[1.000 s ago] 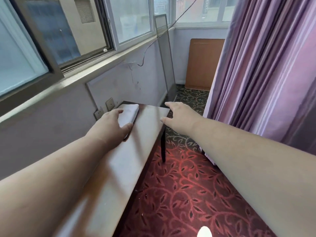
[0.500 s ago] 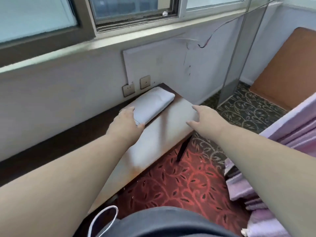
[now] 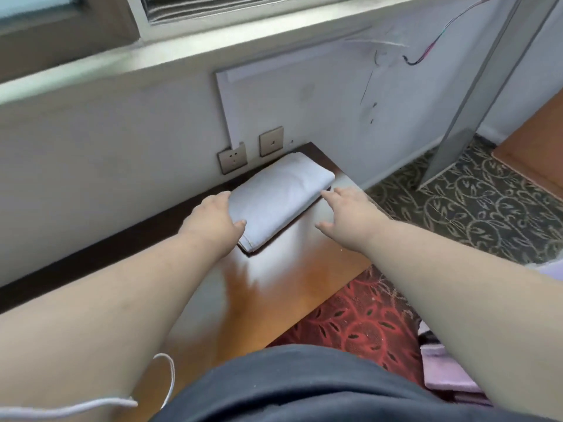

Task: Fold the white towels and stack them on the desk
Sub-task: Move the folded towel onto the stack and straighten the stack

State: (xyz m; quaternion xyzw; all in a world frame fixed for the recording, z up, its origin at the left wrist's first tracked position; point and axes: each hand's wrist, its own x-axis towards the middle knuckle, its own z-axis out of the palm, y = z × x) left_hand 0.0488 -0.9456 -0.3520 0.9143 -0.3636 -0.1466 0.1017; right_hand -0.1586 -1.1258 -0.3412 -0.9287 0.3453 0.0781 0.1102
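A folded white towel (image 3: 281, 197) is lying at the far corner of the desk (image 3: 292, 269), close to the wall edge, likely so the pile is out of the way. The left hand (image 3: 213, 222) is resting on the towel's near end, with its thumb pressing on top and its fingers hidden, so I cannot tell how they are lying. The right hand (image 3: 347, 213) is spreading flat beside the towel, holding nothing, probably to straighten its side.
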